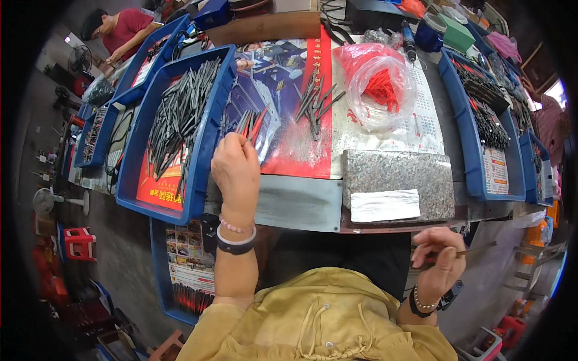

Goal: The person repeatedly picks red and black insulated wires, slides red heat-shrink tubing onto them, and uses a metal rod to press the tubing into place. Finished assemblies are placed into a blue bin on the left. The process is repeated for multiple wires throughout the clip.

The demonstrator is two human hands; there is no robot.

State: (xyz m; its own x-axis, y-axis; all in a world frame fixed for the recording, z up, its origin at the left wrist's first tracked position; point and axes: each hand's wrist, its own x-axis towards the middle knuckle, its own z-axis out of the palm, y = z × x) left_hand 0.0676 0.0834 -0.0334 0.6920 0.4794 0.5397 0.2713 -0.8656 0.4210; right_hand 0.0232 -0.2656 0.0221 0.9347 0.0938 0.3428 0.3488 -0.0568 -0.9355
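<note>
My left hand (pixel 235 171) is over the table beside the long blue tray, its fingers closed at a small bunch of slim tweezers (pixel 248 124), some dark and some red. Whether it grips one is hidden by the fingers. My right hand (pixel 439 256) is in front of the table edge, palm partly up, its fingers curled around a slender dark metal tool (pixel 478 248) that points right. More dark tweezers (pixel 314 108) lie loose on the red and blue poster sheet (pixel 289 153). A clear plastic bag (pixel 367 120) of small red pieces stands open to their right.
A blue tray (pixel 129 180) heaped with dark tweezers stands at the left. A speckled stone block (pixel 391 168) carries a folded white paper (pixel 385 206) at the front. Another blue tray (pixel 469 159) with dark parts is at the right. Another person (pixel 126 30) works at the far left.
</note>
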